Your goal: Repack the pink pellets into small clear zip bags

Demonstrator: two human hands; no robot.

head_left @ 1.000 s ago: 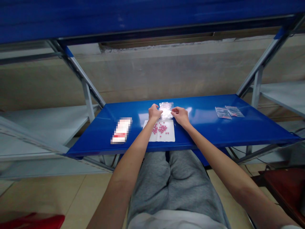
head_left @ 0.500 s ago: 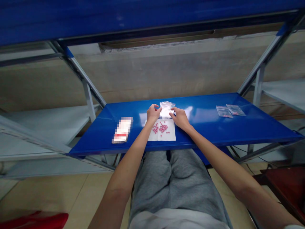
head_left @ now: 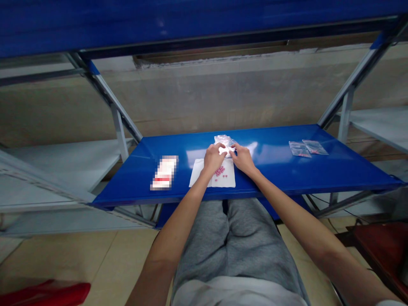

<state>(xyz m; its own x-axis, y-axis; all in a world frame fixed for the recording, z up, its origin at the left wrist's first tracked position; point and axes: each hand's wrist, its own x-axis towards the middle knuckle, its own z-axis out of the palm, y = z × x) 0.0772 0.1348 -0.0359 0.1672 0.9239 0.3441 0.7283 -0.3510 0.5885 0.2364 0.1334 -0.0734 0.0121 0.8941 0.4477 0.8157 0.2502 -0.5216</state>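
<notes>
1. The left hand [head_left: 213, 158] sits near the middle of the blue metal shelf [head_left: 270, 176], its fingers curled and closed on the near end of a clear plastic bag [head_left: 225, 141]. The hand seems to pinch the plastic, but the exact grip is partly hidden.
2. The right hand [head_left: 242, 158] comes in from the other side, just beside the left hand. Its fingertips [head_left: 233, 146] are pressed together on the same end of the bag.
3. The bag lies flat near the shelf's far edge, about midway along it, with white crumpled or shiny plastic showing between the hands. Nothing on it can be read.
4. A white paper sheet [head_left: 226, 182] lies just nearer the front edge, directly below the bag, with the left hand over its upper part.
5. A small group of pink pills [head_left: 219, 171] sits on the sheet, just beside the left wrist.
6. Toward the shelf's left end lies a white box [head_left: 164, 172] with a red band. Its printing is blurred and cannot be read.
7. Near the right end, two small clear bags [head_left: 298, 149] [head_left: 315, 147] lie side by side, close to the far edge. Any marks on them are too small to read.
8. Below the shelf are the person's grey trousers [head_left: 204, 250].
</notes>
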